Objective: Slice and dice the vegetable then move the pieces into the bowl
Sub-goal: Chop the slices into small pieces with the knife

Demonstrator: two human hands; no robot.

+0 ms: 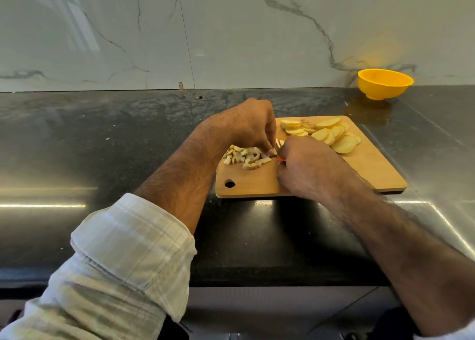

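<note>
Head view: your left hand [250,123] pins potato strips [279,143] mid-board with curled fingertips. Your right hand [305,170] grips a red-handled knife [282,160], blade hidden. Diced pieces [245,155] lie toward the cutting board's [372,170] left edge, slices [326,132] at its far-right corner; yellow bowl [385,83] by the counter's back edge.

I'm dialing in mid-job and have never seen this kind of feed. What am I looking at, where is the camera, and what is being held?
No machine here: a person works bare-handed, filmed by one wide camera on their head, looking down. On the dark counter lies a wooden cutting board with diced pieces and uncut slices. The left hand pinches pieces at the cut. The right hand is curled round something with a red bit showing, probably a knife handle; the blade is hidden. The yellow bowl stands apart, far right.
</note>
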